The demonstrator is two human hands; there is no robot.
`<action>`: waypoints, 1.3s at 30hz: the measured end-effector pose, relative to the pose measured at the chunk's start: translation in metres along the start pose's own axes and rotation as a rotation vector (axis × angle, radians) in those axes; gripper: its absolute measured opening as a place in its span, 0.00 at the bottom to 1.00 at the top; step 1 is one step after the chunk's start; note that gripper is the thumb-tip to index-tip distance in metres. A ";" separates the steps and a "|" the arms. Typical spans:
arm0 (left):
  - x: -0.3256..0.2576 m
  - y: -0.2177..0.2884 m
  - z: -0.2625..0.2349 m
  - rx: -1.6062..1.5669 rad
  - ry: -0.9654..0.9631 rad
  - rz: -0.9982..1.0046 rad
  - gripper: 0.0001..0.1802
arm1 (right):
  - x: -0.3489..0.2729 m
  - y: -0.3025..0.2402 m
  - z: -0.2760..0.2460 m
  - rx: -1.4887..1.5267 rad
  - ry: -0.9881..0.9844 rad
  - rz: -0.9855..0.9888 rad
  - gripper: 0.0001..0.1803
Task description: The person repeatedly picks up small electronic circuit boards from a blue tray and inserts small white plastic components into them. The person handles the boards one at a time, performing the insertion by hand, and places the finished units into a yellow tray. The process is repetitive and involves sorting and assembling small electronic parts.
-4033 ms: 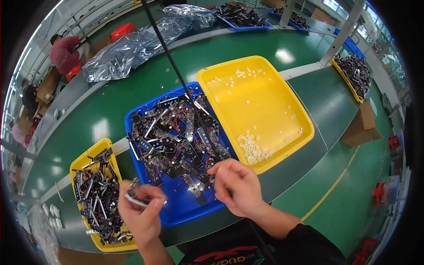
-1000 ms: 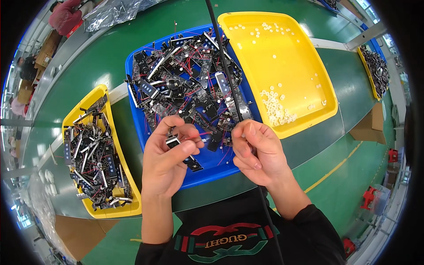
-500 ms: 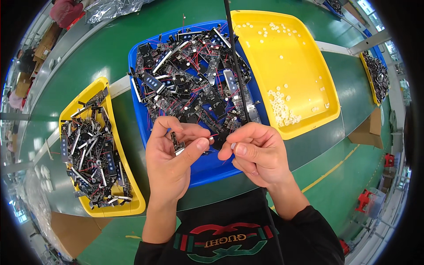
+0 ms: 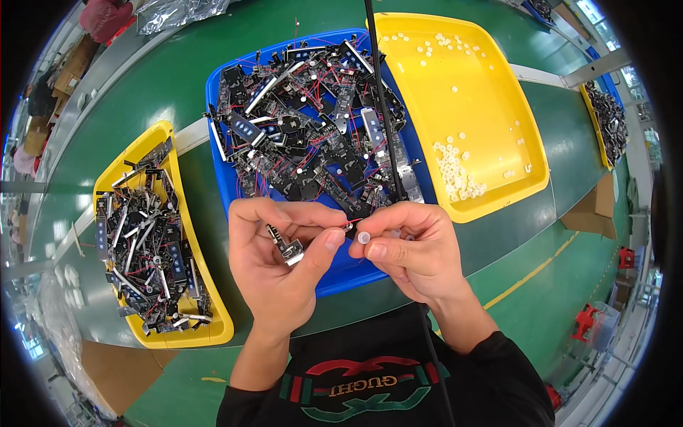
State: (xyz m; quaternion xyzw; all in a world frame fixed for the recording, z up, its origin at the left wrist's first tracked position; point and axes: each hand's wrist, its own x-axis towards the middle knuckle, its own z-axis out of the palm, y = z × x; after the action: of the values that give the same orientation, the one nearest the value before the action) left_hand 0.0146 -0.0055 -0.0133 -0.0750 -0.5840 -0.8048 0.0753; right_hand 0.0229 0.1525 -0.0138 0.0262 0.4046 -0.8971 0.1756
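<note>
Head view: a circuit board point(image 4: 286, 249) and a white round piece point(image 4: 364, 238) are held at the near edge of a blue tray point(image 4: 348, 276)
The board is held in the curled fingers of the left hand point(image 4: 276, 263), with a red wire point(image 4: 353, 221) at its fingertips; the round piece is pinched, with hardly any gap, between thumb and forefinger of the right hand point(image 4: 418, 250), just beside the wire

Around you, a factory workshop: long green workbench point(image 4: 171, 82), trays point(image 4: 348, 276) full of circuit boards point(image 4: 245, 129), cardboard boxes point(image 4: 592, 213), a co-worker point(image 4: 105, 20) beyond.
</note>
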 end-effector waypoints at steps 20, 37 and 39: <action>-0.002 0.001 0.007 0.160 -0.097 0.228 0.20 | 0.001 0.002 -0.002 -0.003 0.006 0.014 0.06; -0.007 0.003 0.005 0.214 -0.179 0.255 0.24 | 0.003 0.014 0.002 0.292 -0.032 -0.073 0.06; -0.007 0.005 0.007 0.146 -0.174 0.207 0.26 | 0.002 0.015 0.004 0.228 -0.032 -0.173 0.06</action>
State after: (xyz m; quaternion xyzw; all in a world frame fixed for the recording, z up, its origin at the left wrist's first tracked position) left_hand 0.0226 0.0001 -0.0075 -0.1987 -0.6344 -0.7386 0.1121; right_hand 0.0268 0.1397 -0.0221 -0.0033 0.2978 -0.9494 0.1002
